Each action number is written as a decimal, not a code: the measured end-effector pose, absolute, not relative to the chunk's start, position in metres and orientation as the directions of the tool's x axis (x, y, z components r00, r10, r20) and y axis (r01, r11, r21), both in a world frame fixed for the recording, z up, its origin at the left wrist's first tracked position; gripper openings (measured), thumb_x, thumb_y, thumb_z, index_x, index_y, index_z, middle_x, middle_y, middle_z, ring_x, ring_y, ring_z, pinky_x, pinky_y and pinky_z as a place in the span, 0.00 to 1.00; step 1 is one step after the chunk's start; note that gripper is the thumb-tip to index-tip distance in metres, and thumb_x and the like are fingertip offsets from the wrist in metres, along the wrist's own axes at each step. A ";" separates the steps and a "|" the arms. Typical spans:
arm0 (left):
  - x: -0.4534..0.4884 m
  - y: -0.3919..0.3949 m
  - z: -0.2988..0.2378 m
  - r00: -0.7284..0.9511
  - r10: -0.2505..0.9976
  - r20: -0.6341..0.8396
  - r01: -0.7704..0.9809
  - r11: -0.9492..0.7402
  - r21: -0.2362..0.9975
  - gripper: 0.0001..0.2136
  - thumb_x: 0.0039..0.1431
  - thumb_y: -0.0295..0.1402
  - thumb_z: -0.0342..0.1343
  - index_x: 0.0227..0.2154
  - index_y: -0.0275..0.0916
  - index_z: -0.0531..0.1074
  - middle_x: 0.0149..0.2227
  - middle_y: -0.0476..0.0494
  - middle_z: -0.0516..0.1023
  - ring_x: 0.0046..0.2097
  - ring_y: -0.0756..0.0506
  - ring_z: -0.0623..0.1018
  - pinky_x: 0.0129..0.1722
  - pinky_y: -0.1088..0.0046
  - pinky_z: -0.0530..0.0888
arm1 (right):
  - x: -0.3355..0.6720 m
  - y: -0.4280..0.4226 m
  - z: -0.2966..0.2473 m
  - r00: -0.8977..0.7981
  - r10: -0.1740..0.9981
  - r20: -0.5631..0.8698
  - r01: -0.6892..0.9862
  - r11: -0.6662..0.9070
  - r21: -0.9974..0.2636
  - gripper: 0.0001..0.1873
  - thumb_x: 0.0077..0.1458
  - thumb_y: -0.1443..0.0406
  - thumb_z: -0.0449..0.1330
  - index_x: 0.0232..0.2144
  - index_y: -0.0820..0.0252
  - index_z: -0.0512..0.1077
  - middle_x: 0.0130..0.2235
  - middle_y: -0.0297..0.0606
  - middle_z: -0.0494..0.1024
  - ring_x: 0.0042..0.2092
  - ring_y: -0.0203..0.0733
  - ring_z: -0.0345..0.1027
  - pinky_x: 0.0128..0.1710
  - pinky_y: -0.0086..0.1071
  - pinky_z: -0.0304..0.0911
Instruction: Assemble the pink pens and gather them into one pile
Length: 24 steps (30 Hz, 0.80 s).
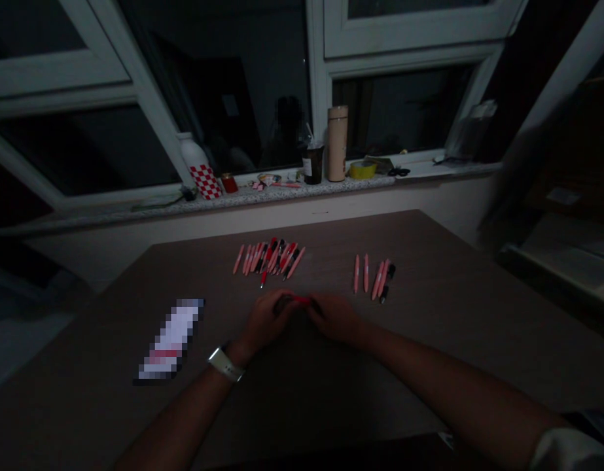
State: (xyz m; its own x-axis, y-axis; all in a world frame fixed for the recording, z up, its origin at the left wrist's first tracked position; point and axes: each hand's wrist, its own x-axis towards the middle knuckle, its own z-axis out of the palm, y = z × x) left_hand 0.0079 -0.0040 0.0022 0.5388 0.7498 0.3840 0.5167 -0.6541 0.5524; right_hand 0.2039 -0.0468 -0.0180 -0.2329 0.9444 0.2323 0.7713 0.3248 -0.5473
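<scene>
Between both hands point(268, 318) point(337, 318) is a red pen point(301, 300)

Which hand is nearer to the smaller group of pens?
Right. The right hand is left of the smaller group of pens and closer to the camera; the left hand is farther left, beyond the right hand.

Dim light, deep shadows, soft blurred edges

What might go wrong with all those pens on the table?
The small red item between the left hand and right hand might slip if either grip loosens. The left hand is near the pen pile, so it might bump the red pen sticking out. The loose pens on the right could perhaps roll if nudged.
</scene>
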 end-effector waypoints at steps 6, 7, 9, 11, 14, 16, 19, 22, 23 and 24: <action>0.010 -0.004 0.002 0.564 0.751 0.343 0.510 -0.644 0.570 0.10 0.63 0.39 0.52 0.37 0.40 0.74 0.33 0.46 0.77 0.33 0.47 0.74 0.34 0.72 0.69 | 0.204 -0.040 -0.023 -0.104 0.943 0.317 0.532 0.322 -0.783 0.13 0.66 0.58 0.47 0.38 0.59 0.66 0.33 0.36 0.73 0.35 0.39 0.66 0.36 0.31 0.58; 0.011 -0.005 0.002 0.583 0.740 0.337 0.504 -0.654 0.564 0.09 0.63 0.39 0.52 0.36 0.40 0.74 0.33 0.47 0.77 0.34 0.47 0.74 0.35 0.71 0.69 | 0.204 -0.039 -0.023 -0.104 0.944 0.313 0.507 0.321 -0.800 0.13 0.66 0.58 0.46 0.39 0.59 0.66 0.33 0.36 0.72 0.35 0.39 0.66 0.37 0.31 0.58; 0.012 -0.006 0.003 0.611 0.721 0.327 0.491 -0.670 0.557 0.10 0.64 0.39 0.52 0.36 0.40 0.74 0.34 0.47 0.77 0.34 0.47 0.74 0.36 0.70 0.69 | 0.205 -0.039 -0.021 -0.107 0.949 0.297 0.470 0.311 -0.826 0.13 0.66 0.58 0.46 0.40 0.59 0.66 0.34 0.36 0.72 0.37 0.40 0.65 0.39 0.33 0.59; 0.012 -0.007 0.002 0.612 0.721 0.325 0.490 -0.668 0.559 0.10 0.63 0.40 0.53 0.37 0.41 0.74 0.34 0.47 0.77 0.34 0.47 0.74 0.36 0.70 0.69 | 0.206 -0.038 -0.020 -0.095 0.954 0.284 0.430 0.297 -0.852 0.14 0.65 0.57 0.46 0.40 0.59 0.67 0.34 0.35 0.71 0.37 0.40 0.65 0.40 0.33 0.59; 0.011 -0.007 -0.001 0.564 0.756 0.332 0.495 -0.632 0.597 0.11 0.59 0.41 0.58 0.39 0.40 0.72 0.33 0.48 0.76 0.32 0.48 0.73 0.33 0.72 0.69 | 0.207 -0.036 -0.021 -0.107 0.952 0.286 0.366 0.305 -0.879 0.15 0.65 0.56 0.48 0.38 0.60 0.68 0.33 0.34 0.71 0.36 0.38 0.64 0.39 0.31 0.59; 0.011 -0.006 -0.002 0.539 0.778 0.324 0.485 -0.601 0.635 0.13 0.57 0.41 0.60 0.41 0.39 0.70 0.32 0.49 0.75 0.30 0.49 0.71 0.30 0.73 0.68 | 0.206 -0.035 -0.023 -0.164 0.940 0.297 0.338 0.337 -0.879 0.15 0.64 0.56 0.49 0.37 0.60 0.68 0.33 0.33 0.71 0.35 0.37 0.63 0.37 0.29 0.59; 0.011 -0.006 -0.004 0.549 0.769 0.329 0.465 -0.608 0.644 0.12 0.59 0.38 0.58 0.42 0.40 0.69 0.32 0.50 0.74 0.29 0.50 0.70 0.28 0.75 0.67 | 0.205 -0.034 -0.026 -0.249 0.917 0.312 0.331 0.383 -0.862 0.15 0.64 0.56 0.51 0.36 0.61 0.70 0.31 0.31 0.70 0.33 0.35 0.62 0.34 0.28 0.57; 0.011 -0.006 -0.005 0.577 0.736 0.354 0.457 -0.650 0.607 0.09 0.60 0.36 0.56 0.42 0.40 0.70 0.32 0.50 0.73 0.30 0.50 0.70 0.31 0.75 0.67 | 0.205 -0.034 -0.027 -0.257 0.911 0.323 0.353 0.400 -0.846 0.16 0.64 0.55 0.51 0.35 0.62 0.70 0.28 0.30 0.68 0.31 0.34 0.60 0.32 0.27 0.55; 0.011 -0.006 -0.005 0.584 0.728 0.359 0.455 -0.660 0.599 0.09 0.60 0.36 0.56 0.42 0.40 0.70 0.33 0.49 0.73 0.30 0.50 0.70 0.31 0.74 0.67 | 0.204 -0.034 -0.027 -0.255 0.911 0.324 0.364 0.401 -0.841 0.16 0.64 0.55 0.51 0.34 0.61 0.70 0.28 0.30 0.68 0.30 0.34 0.60 0.31 0.27 0.55; 0.011 -0.006 -0.005 0.586 0.724 0.364 0.453 -0.665 0.594 0.09 0.60 0.35 0.57 0.42 0.40 0.70 0.33 0.49 0.73 0.30 0.50 0.70 0.32 0.74 0.68 | 0.204 -0.034 -0.027 -0.252 0.911 0.325 0.377 0.402 -0.835 0.16 0.64 0.55 0.51 0.33 0.61 0.69 0.27 0.30 0.67 0.30 0.34 0.59 0.30 0.26 0.54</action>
State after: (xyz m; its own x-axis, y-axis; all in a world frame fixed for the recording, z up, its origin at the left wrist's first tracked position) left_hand 0.0107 -0.0058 -0.0052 0.5859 0.7238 0.3644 0.4527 -0.6653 0.5937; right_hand 0.2044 -0.0340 -0.0273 -0.2519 0.9115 0.3253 0.3768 0.4019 -0.8345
